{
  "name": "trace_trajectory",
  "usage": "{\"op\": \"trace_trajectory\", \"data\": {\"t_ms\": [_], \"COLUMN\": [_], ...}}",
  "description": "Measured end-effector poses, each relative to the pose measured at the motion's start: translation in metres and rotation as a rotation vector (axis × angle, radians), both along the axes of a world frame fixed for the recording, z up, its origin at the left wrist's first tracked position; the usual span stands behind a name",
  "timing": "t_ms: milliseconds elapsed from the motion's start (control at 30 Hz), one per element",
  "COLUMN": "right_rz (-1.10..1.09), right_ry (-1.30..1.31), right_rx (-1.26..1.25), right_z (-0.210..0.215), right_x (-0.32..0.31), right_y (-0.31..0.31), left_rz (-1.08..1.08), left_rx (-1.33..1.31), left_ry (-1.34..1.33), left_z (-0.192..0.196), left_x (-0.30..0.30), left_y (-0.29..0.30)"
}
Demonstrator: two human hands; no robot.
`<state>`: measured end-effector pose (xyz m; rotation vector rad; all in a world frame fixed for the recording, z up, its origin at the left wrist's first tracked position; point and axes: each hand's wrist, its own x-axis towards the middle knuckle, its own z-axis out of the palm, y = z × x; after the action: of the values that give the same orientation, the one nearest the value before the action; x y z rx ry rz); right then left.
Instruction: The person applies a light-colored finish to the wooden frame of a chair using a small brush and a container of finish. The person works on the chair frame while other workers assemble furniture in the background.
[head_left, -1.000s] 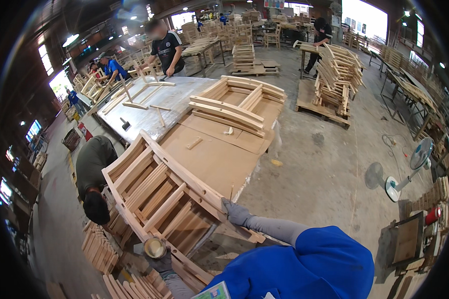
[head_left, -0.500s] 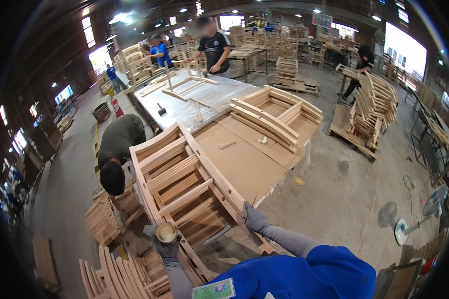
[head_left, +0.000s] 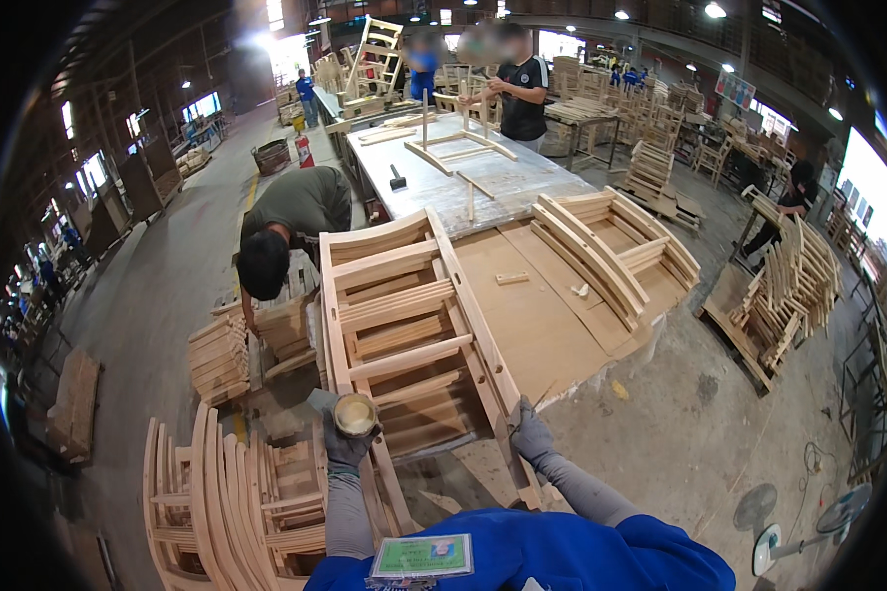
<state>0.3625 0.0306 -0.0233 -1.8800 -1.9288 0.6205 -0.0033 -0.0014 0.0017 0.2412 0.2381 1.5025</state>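
View shift: everything is sliding rightward since the earlier frame, so the frames [head_left: 411,358] are now lying nearly straight ahead of the hands.
Left hand: the left hand [head_left: 344,452] is gripping a cup [head_left: 355,416] at the frames' left rail.
Right hand: the right hand [head_left: 533,438] is closing narrowly around a thin stick [head_left: 544,393] by the right rail's near end; whether it is pressing the rail, I cannot tell.
Frames: stacked, they are stretching away from between both hands.
Beyond the right hand: a strip [head_left: 511,279] and a second stack [head_left: 601,246] are resting on cardboard [head_left: 522,330]; farther ahead, a hammer [head_left: 397,178] is lying on the table [head_left: 552,182].
Crowding the left hand: curved pieces [head_left: 217,483] are standing just left of it; a co-worker [head_left: 301,202] is bending ahead-left.
Materials: smooth pale wood is forming straight slats and bowed rails; creamy stuff is filling the cup; grey gloves are covering both hands.
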Motion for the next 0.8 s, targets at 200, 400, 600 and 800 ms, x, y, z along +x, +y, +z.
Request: {"op": "trace_trajectory", "data": {"t_ms": [200,400,600,800], "right_rz": [0.023,0.016,0.013,0.02], "right_ry": [0.039,0.018,0.008,0.007], "right_rx": [-0.097,-0.1,-0.051,-0.043], "right_z": [0.01,0.011,0.004,0.005], "right_x": [-0.003,-0.003,0.0,-0.001], "right_y": [-0.002,-0.001,-0.001,0.0], "left_rz": [0.001,-0.016,-0.06,-0.057], "left_rx": [0.003,0.014,0.046,0.071], "left_ry": [-0.041,-0.02,-0.092,-0.073], "left_z": [-0.001,-0.005,-0.009,-0.008], "left_x": [-0.001,-0.005,-0.002,-0.005], "left_y": [-0.004,-0.001,0.004,0.003]}}
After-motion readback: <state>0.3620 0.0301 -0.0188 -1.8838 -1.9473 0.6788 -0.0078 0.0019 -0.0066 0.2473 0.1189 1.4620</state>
